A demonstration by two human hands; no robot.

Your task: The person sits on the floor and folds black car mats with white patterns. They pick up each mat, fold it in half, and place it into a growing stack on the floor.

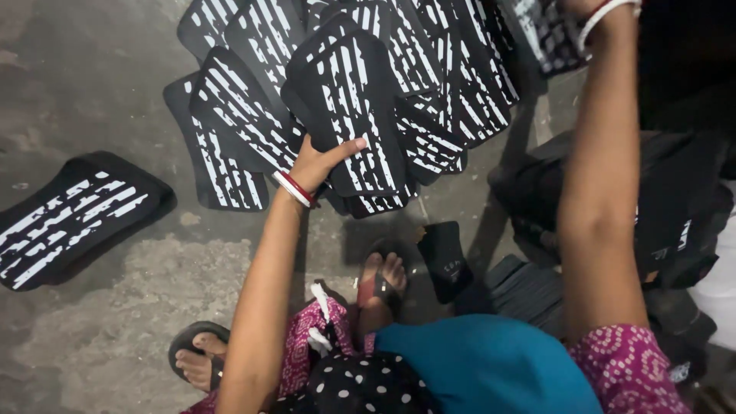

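Fingers of the left hand (318, 162) are curling around the near edge of a black white-streaked sheet (349, 100), which is lying atop the overlapping pile (429, 61) on the far floor. Right hand (594, 9) is reaching far right, mostly out of frame, its grip impossible to tell, beside another sheet (548, 34).

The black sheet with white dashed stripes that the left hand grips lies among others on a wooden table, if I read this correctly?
Not quite. The head view shows the left hand gripping the striped sheet, but the pile lies on a bare concrete floor, not a wooden table.
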